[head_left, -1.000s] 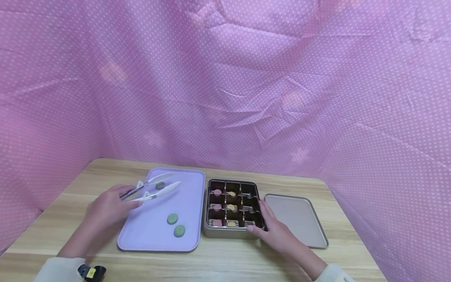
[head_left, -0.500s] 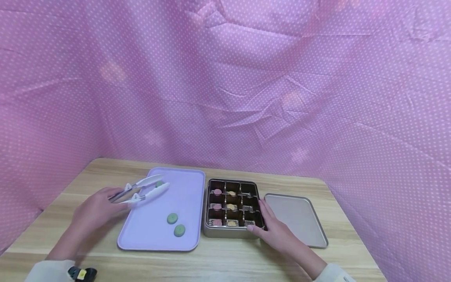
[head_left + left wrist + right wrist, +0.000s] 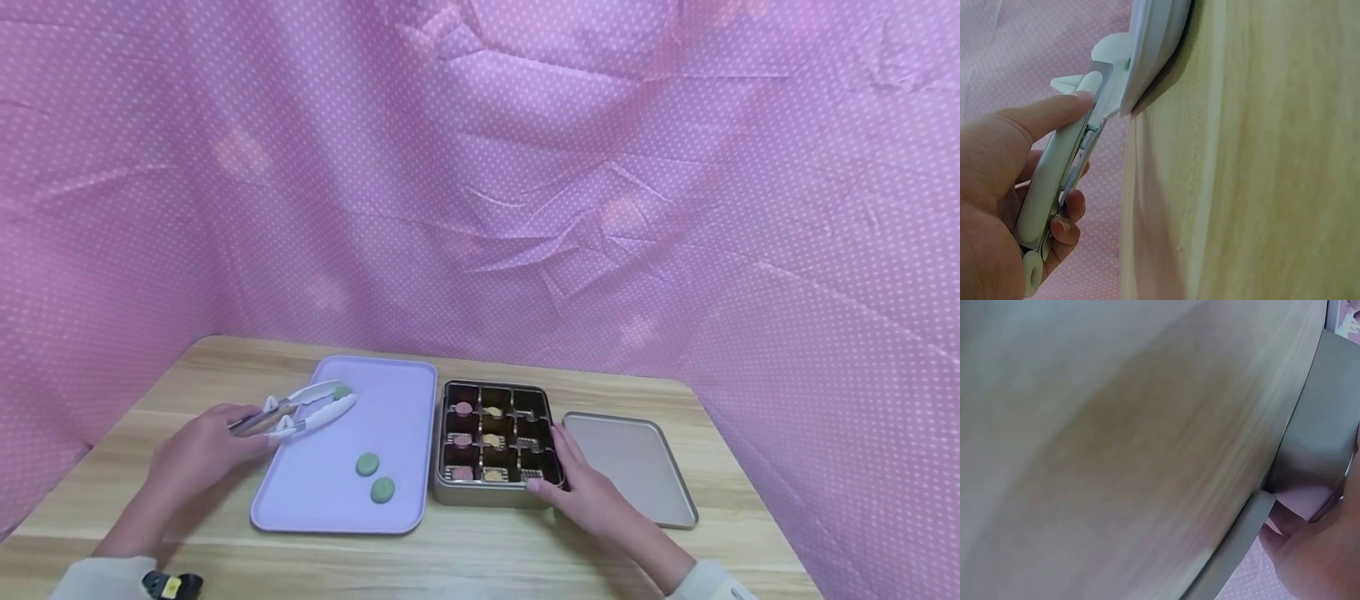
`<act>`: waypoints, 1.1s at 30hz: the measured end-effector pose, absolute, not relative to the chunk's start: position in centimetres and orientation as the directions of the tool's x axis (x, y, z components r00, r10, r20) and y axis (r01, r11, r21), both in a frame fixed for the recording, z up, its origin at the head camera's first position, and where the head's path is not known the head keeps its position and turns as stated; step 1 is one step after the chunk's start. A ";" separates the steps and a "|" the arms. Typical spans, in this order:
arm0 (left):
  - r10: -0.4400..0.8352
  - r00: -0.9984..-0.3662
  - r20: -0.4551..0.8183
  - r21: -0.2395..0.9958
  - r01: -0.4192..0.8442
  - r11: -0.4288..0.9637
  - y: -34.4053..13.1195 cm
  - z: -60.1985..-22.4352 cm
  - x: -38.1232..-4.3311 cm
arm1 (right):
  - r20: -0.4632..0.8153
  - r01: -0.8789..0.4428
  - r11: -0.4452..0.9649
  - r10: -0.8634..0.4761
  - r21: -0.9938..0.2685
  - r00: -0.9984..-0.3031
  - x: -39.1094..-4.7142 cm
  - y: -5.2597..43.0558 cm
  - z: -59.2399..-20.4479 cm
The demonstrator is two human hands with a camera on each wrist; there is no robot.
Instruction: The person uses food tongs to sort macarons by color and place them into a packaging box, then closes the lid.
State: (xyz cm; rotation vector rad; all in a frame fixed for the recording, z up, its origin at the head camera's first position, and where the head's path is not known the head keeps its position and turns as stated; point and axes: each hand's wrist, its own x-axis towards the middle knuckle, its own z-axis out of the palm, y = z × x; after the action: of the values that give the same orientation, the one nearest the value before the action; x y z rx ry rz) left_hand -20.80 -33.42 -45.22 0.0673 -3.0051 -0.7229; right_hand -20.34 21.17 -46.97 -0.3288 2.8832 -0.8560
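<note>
My left hand (image 3: 198, 450) holds a pair of tongs (image 3: 330, 412) with white tips over the lilac tray (image 3: 322, 508). The tong tips stand spread, with a green macaron (image 3: 342, 392) between them; whether they touch it I cannot tell. In the left wrist view, thumb and fingers wrap the white-sided tong handle (image 3: 1054, 169). My right hand (image 3: 592, 496) grips the front right corner of a metal tin (image 3: 487, 496), thumb at the front rim and fingers along the side. The tin's divided insert holds pink macarons (image 3: 462, 441) in the left column and yellow macarons (image 3: 493, 441) in the middle one.
Two more green macarons, a rear one (image 3: 367, 464) and a front one (image 3: 382, 490), lie on the tray's near part. A flat metal lid (image 3: 633, 467) rests on the wooden table (image 3: 465, 558), right of the tin. Pink dotted cloth (image 3: 480, 208) hangs behind and at both sides.
My left hand has drawn the tongs left, and their tips have closed in slightly around the far green macaron. The right hand and tin have stayed put.
</note>
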 end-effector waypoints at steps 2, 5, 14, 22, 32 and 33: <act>-0.057 -0.998 0.039 0.453 -0.033 0.891 -33.3 -45.2 -20.7 | -0.054 -0.170 0.818 -0.237 -0.550 -0.970 -20.3 21.2 -46.9; -0.067 -0.997 0.032 0.457 -0.045 0.888 -33.3 -45.1 -20.6 | -0.051 -0.176 0.815 -0.244 -0.553 -0.968 -20.3 21.2 -46.9; -0.070 -0.997 0.043 0.455 -0.043 0.889 -33.3 -45.3 -20.4 | -0.044 -0.180 0.816 -0.244 -0.550 -0.969 -20.3 21.1 -47.0; -0.075 -0.996 0.054 0.461 -0.042 0.886 -33.2 -45.3 -20.3 | -0.044 -0.182 0.816 -0.245 -0.548 -0.969 -20.4 21.2 -47.1; -0.083 -0.996 0.031 0.484 -0.058 0.873 -32.0 -44.3 -20.1 | -0.043 -0.182 0.820 -0.244 -0.543 -0.969 -20.4 21.2 -47.0; -0.080 -0.996 0.031 0.487 -0.055 0.872 -31.8 -44.1 -20.1 | -0.044 -0.180 0.820 -0.242 -0.543 -0.969 -20.4 21.2 -47.0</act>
State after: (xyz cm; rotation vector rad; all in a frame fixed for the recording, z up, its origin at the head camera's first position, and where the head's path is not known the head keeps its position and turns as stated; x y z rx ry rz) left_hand -20.12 -31.79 -44.13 0.1079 -2.9909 -0.7756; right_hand -20.41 21.20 -47.01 -0.3364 2.8909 -0.8450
